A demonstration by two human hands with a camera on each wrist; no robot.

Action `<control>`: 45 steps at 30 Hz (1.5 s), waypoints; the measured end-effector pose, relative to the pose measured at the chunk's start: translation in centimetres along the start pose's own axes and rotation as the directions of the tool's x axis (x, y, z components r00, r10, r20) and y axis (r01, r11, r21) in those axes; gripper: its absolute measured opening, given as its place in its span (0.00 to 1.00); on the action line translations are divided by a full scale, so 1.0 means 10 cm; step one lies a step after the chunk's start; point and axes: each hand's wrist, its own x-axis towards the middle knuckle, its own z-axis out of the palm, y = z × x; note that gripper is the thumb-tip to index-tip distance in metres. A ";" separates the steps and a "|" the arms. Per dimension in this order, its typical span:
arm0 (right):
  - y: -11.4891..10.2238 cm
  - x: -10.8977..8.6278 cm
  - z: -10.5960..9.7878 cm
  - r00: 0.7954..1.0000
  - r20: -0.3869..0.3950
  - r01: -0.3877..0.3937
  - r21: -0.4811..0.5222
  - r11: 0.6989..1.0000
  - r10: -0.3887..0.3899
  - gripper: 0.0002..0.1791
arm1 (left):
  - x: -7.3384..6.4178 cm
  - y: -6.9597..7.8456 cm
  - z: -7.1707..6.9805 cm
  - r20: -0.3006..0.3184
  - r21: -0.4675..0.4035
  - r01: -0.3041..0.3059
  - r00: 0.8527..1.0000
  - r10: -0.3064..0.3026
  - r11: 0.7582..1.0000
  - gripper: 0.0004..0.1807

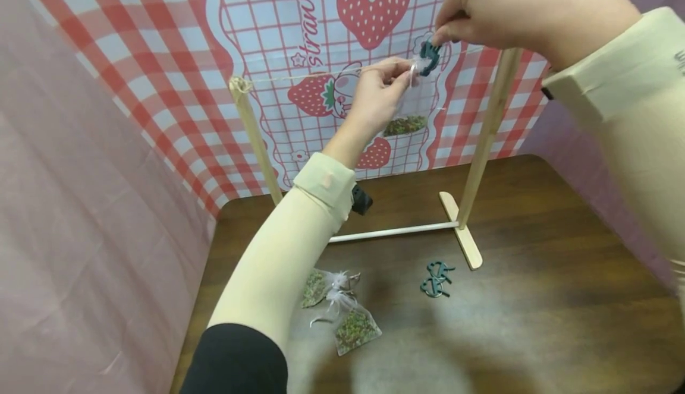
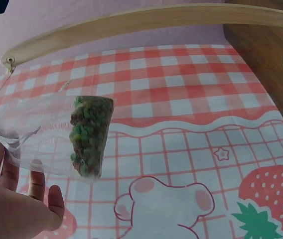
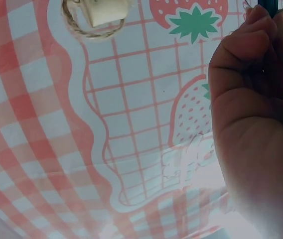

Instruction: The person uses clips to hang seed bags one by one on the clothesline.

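My left hand (image 1: 379, 94) pinches the gathered neck of a sheer white drawstring bag (image 2: 47, 117) up at the string (image 1: 299, 77). Green and brown bits (image 2: 91, 137) fill the bag's lower end, which hangs below the hand. With thumb and fingertips, my right hand (image 1: 495, 10) grips a dark green plastic clip (image 1: 430, 58) by its handles. The clip is at the bag's neck and the string; whether its jaws have closed round them I cannot tell. In the right wrist view, curled fingers hide most of the clip (image 3: 268, 6).
Two wooden posts (image 1: 484, 138) carry the string, joined low by a white rod (image 1: 396, 232). Two more filled bags (image 1: 355, 330) lie on the brown table (image 1: 535, 322) beneath the left arm. Green clips (image 1: 439, 272) lie right of them. A strawberry-print cloth (image 1: 374, 10) hangs behind.
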 end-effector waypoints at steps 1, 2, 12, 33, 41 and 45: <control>0.00 0.00 0.00 1.000 0.006 -0.001 0.006 1.000 0.001 0.15 | 0.00 0.01 0.01 -0.010 -0.011 0.012 1.000 -0.012 1.000 0.08; 0.00 0.00 0.01 1.000 0.015 -0.003 0.011 1.000 0.003 0.15 | 0.00 0.02 0.02 -0.022 -0.028 0.022 0.999 -0.023 0.999 0.08; 0.03 0.05 0.03 1.000 -0.004 0.030 0.001 1.000 -0.030 0.14 | -0.01 0.03 0.04 -0.131 -0.116 0.070 0.988 -0.085 0.991 0.03; -0.06 -0.13 0.19 0.999 -0.016 -0.048 0.029 0.998 0.048 0.28 | -0.14 -0.11 0.04 -0.102 0.061 0.015 0.995 -0.008 0.998 0.06; -0.20 -0.49 0.36 0.973 -0.225 -0.026 0.087 0.996 0.045 0.30 | -0.25 -0.22 0.06 -0.086 0.128 0.007 0.996 0.004 0.992 0.06; -0.28 -0.69 0.47 0.943 -0.332 0.001 0.111 0.994 0.036 0.28 | -0.32 -0.28 0.06 -0.079 0.170 0.010 0.997 0.003 0.985 0.07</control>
